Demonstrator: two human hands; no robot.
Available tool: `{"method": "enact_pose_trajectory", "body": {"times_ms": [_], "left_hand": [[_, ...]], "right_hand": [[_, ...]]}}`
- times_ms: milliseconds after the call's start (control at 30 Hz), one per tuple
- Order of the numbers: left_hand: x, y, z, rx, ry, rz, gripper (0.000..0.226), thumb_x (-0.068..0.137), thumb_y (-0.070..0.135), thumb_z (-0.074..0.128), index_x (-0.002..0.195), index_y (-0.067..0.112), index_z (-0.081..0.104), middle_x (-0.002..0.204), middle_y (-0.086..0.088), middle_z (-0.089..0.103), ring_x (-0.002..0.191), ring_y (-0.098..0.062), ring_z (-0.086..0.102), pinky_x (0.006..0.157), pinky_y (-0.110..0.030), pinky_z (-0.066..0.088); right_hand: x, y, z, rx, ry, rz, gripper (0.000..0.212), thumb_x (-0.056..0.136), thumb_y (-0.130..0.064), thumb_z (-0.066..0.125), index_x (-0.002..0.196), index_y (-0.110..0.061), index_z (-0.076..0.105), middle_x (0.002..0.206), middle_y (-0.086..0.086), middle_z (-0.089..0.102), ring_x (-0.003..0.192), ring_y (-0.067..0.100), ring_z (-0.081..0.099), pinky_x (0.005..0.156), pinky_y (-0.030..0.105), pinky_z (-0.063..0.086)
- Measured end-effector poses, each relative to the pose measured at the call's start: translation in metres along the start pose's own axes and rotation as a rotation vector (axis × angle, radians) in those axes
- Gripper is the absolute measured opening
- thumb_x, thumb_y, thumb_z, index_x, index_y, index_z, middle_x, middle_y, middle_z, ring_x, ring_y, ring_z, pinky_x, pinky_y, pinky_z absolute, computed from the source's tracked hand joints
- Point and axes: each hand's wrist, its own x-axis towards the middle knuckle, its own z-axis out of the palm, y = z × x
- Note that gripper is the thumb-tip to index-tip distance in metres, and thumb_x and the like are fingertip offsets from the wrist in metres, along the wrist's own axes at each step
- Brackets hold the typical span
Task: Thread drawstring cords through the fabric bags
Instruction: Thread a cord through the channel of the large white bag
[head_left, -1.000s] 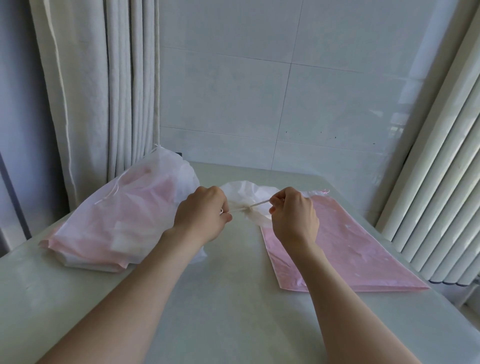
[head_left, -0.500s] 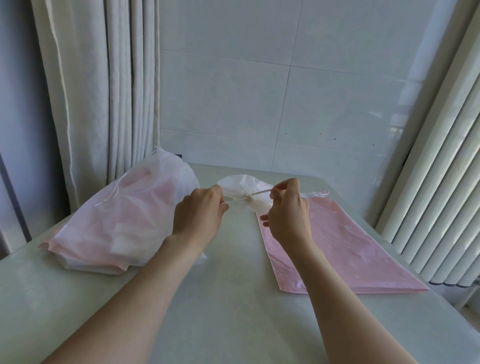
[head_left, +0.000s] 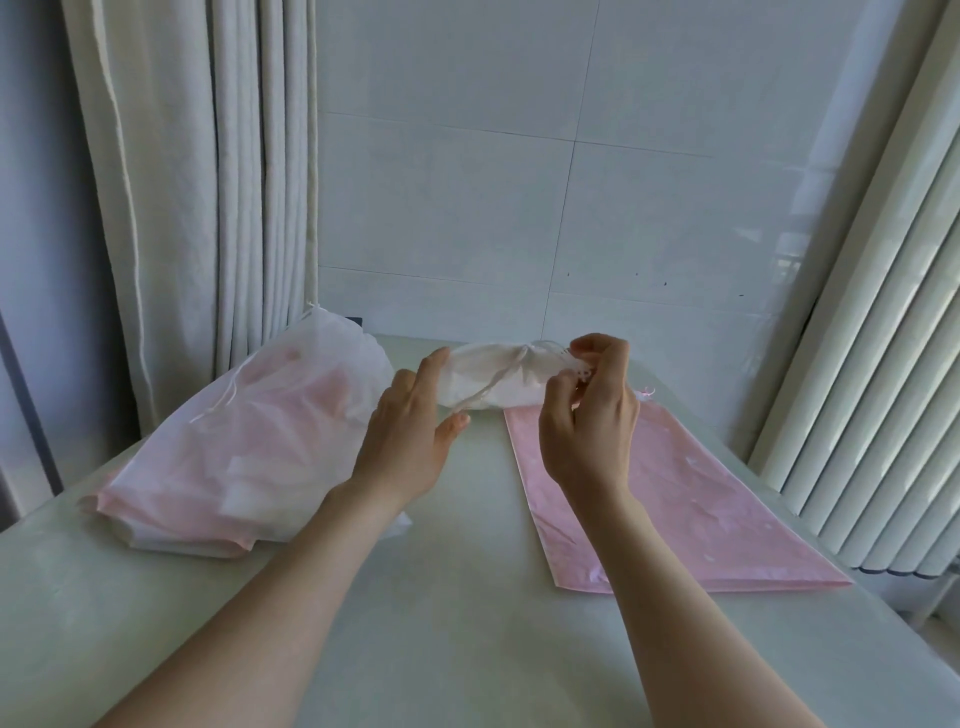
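R hand (head_left: 587, 415) pinches white bag (head_left: 493, 374) at gathered hem, cord (head_left: 492, 385) through; L hand (head_left: 410, 436) fingers spread alongside; pink bag (head_left: 701, 509) beneath R fingers prob. next.

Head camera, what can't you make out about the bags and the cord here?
Mouth of the pink bag: head view, hidden behind the right hand and the white bag.
Lower end of the cord: head view, lost at the left hand thumb; held or loose, cannot tell.
Contents of the translucent sack: head view, only pink blurs through its fabric.
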Motion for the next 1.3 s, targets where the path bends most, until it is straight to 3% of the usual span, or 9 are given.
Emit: {"method": "enact_pose_trajectory", "body": {"times_ms": [167,267,433,567,700,867,1033,1133,1300], "left_hand": [[0.004,0.002,0.003,-0.166,0.12,-0.013,0.02,0.103,0.019,0.062,0.121,0.016,0.054,0.117,-0.003,0.043,0.105,-0.023,0.054,0.091,-0.031,0.044],[0.006,0.01,0.001,-0.247,0.145,-0.028,0.011,0.106,0.02,0.056,0.114,0.012,0.055,0.103,0.0,0.056,0.089,-0.008,0.055,0.072,-0.023,0.037],[0.007,0.03,-0.006,-0.433,0.234,-0.085,0.013,0.106,0.025,0.05,0.11,0.012,0.048,0.093,0.007,0.067,0.072,-0.005,0.057,0.062,-0.023,0.039],[0.008,0.052,-0.018,-0.579,0.323,-0.104,0.015,0.105,0.024,0.056,0.113,0.014,0.048,0.089,0.008,0.076,0.072,-0.004,0.07,0.059,-0.021,0.05],[0.015,0.067,-0.029,-0.682,0.319,-0.126,0.021,0.101,0.032,0.068,0.113,0.019,0.057,0.086,0.019,0.077,0.075,-0.006,0.072,0.066,-0.025,0.056],[0.012,0.07,-0.031,-0.568,0.1,-0.069,0.049,0.083,0.018,0.069,0.127,0.033,0.054,0.113,0.013,0.074,0.104,-0.015,0.071,0.089,-0.048,0.058],[0.011,0.088,-0.041,-0.428,-0.002,0.004,0.063,0.098,0.014,0.048,0.152,0.043,0.036,0.123,0.009,0.068,0.098,-0.02,0.067,0.083,-0.036,0.053],[0.012,0.096,-0.046,-0.339,-0.048,0.01,0.07,0.104,0.016,0.034,0.161,0.051,0.012,0.149,0.003,0.054,0.122,-0.029,0.059,0.098,-0.039,0.048],[0.009,0.102,-0.07,-0.16,0.229,0.013,0.065,0.105,0.007,0.04,0.161,0.033,0.022,0.14,-0.009,0.059,0.123,-0.036,0.058,0.094,-0.052,0.052]], "right_hand": [[0.001,-0.006,-0.005,0.04,0.097,-0.166,0.042,0.076,0.008,0.048,0.117,-0.002,0.053,0.103,0.007,0.063,0.082,0.017,0.058,0.075,0.021,0.044],[0.004,-0.005,-0.004,0.041,0.103,-0.246,0.057,0.074,0.019,0.05,0.129,0.005,0.048,0.149,0.018,0.047,0.108,0.025,0.063,0.091,0.025,0.049],[0.005,0.005,-0.007,-0.078,0.13,-0.113,0.071,0.079,0.018,0.045,0.145,-0.006,0.035,0.167,0.021,0.021,0.158,0.027,0.022,0.121,0.032,0.031],[0.007,0.014,-0.009,-0.069,0.169,0.156,0.067,0.091,-0.007,0.05,0.152,-0.022,0.025,0.154,0.009,0.044,0.147,0.027,0.039,0.122,0.055,0.028],[0.011,0.015,-0.011,-0.029,0.284,0.319,0.044,0.101,-0.026,0.05,0.139,-0.026,0.027,0.107,0.002,0.066,0.105,0.027,0.06,0.115,0.056,0.03],[0.021,0.011,-0.015,0.024,0.435,0.329,0.021,0.102,-0.026,0.049,0.113,-0.025,0.031,0.086,-0.003,0.06,0.084,0.02,0.057,0.11,0.045,0.032],[0.031,-0.001,-0.02,0.041,0.45,0.336,0.019,0.102,-0.024,0.049,0.114,-0.026,0.035,0.092,0.0,0.062,0.092,0.022,0.06,0.098,0.032,0.023],[0.033,-0.015,-0.023,0.03,0.451,0.358,0.023,0.099,-0.02,0.047,0.121,-0.024,0.039,0.099,-0.003,0.062,0.099,0.023,0.059,0.097,0.031,0.022],[0.034,-0.043,-0.022,-0.056,0.411,0.347,0.062,0.083,-0.004,0.044,0.14,-0.027,0.033,0.126,0.003,0.059,0.112,0.023,0.055,0.096,0.037,0.026]]}}
